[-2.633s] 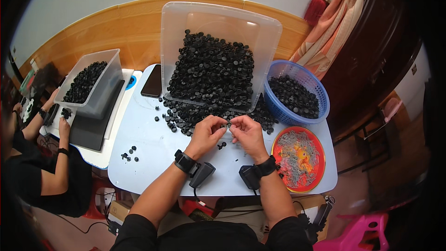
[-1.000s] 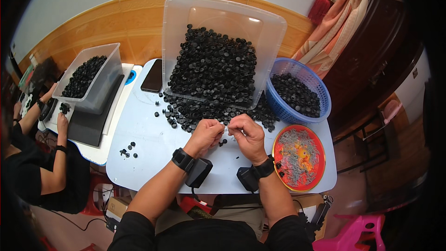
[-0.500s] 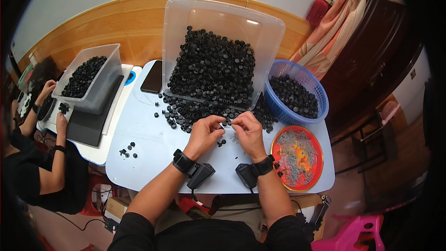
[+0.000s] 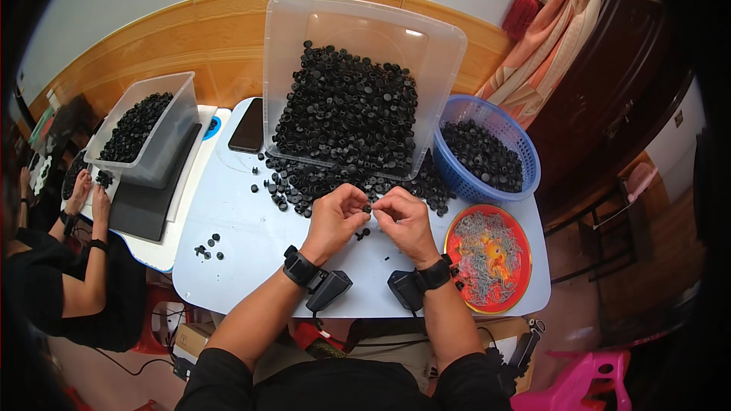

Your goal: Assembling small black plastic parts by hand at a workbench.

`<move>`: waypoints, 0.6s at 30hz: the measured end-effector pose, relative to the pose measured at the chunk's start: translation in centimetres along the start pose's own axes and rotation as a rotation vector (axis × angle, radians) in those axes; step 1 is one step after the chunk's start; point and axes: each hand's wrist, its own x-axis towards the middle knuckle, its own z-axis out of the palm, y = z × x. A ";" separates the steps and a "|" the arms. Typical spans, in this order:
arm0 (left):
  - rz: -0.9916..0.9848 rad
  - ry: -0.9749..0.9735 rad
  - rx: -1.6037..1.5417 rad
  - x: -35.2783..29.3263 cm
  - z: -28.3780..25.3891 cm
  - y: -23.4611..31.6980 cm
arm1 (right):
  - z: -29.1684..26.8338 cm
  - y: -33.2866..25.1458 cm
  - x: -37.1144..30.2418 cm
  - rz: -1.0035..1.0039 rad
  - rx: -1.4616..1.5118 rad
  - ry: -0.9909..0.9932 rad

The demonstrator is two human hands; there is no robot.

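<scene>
Small black piece at the fingertips, slip risk

Left hand (image 4: 333, 221) pinches a small black piece (image 4: 367, 208) between thumb and forefinger, other fingers curled. Right hand (image 4: 407, 224) meets it from the other side, thumb and forefinger drawn together; can't tell if they grip the piece or something thinner. Piece is up front of the loose pile (image 4: 304, 186), above the table (image 4: 251, 259).

Risks, as judged: piece looks tiny and the fingers crowd it, so uneven pressure could pop it loose. Dropped, it could get lost among look-alikes in the pile, or beside the stray pieces (image 4: 363, 234) just below the hands. A wide swing of the right forearm could catch the red dish (image 4: 529, 266) near its wrist and spill the grey slivers (image 4: 476, 281).

Versus half a second ago: fingertips showed a small gap, now they meet around the piece, which reads clearer. Co-worker's farther hand (image 4: 80, 186) was up by the grey bin's (image 4: 156, 133) edge, now down next to their other hand (image 4: 100, 204). Dish and blue basket (image 4: 457, 171) unchanged.
</scene>
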 end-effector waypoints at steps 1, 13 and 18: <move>0.017 0.009 0.017 0.0 0.0 -0.1 | 0.0 0.0 0.0 0.000 0.001 0.000; 0.397 0.055 0.430 -0.4 0.3 0.3 | 0.0 -0.1 -0.1 0.008 -0.082 -0.040; 0.317 0.050 0.385 -0.6 0.3 0.3 | 0.0 -0.1 -0.3 0.256 0.153 -0.046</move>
